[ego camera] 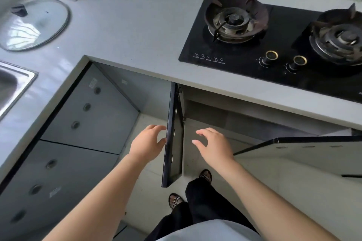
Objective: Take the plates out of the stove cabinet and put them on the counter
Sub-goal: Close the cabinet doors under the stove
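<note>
The cabinet under the black gas stove [274,41] stands with both doors swung out. Its left door [172,143] points edge-on toward me, and its right door [303,150] hangs open to the right. My left hand [147,143] is at the outer edge of the left door, fingers spread and touching it. Just right of that door, my right hand [213,146] hovers with fingers apart, holding nothing. The cabinet's inside [235,119] is dark under the counter; no plates show. The grey counter [127,25] runs left of the stove.
A glass pot lid [35,23] lies on the counter at the far left. Below it is the corner of a steel sink [13,86]. Grey cabinet fronts [78,123] line the left side. My feet in sandals [205,176] stand on the tiled floor.
</note>
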Demonstrator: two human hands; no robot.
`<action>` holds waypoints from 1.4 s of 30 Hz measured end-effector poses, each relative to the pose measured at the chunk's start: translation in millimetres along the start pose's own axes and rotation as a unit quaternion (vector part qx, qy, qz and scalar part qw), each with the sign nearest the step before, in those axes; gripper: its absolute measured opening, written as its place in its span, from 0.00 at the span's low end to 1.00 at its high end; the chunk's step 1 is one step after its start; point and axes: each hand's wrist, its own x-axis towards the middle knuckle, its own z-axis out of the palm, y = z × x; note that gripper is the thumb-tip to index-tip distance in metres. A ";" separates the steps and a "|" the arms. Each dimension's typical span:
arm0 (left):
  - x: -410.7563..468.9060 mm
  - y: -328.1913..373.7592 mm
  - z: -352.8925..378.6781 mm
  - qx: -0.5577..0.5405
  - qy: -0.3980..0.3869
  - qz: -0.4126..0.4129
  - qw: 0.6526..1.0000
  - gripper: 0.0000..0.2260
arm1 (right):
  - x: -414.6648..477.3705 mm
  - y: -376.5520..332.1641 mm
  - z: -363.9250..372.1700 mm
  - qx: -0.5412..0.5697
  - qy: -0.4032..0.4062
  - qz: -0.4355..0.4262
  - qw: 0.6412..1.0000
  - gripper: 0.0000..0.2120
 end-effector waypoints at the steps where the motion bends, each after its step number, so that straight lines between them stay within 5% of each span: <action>1: 4.4 0.0 -2.9 0.003 -0.005 0.000 1.000 0.17 | 4.7 -1.4 1.8 0.002 -0.004 0.001 1.000 0.17; 9: 43.0 -8.3 -22.2 0.050 -0.069 0.021 0.996 0.18 | 34.1 -13.3 14.3 0.014 -0.043 0.045 0.998 0.18; 16: 95.4 -0.2 -18.6 0.057 -0.114 0.136 0.983 0.21 | 33.2 -17.7 23.0 -0.003 -0.023 0.125 0.992 0.19; 28: 138.7 -20.9 -5.7 0.195 -0.217 0.381 0.877 0.17 | 5.2 -61.1 83.3 0.064 0.114 0.298 0.945 0.20; 36: 147.2 -22.6 -3.6 0.238 -0.253 0.435 0.831 0.13 | -2.5 -81.8 124.7 0.108 0.124 0.341 0.926 0.22; 42: 151.5 -21.1 -0.3 0.231 -0.242 0.446 0.830 0.13 | -7.8 -82.6 138.9 0.134 0.136 0.347 0.918 0.21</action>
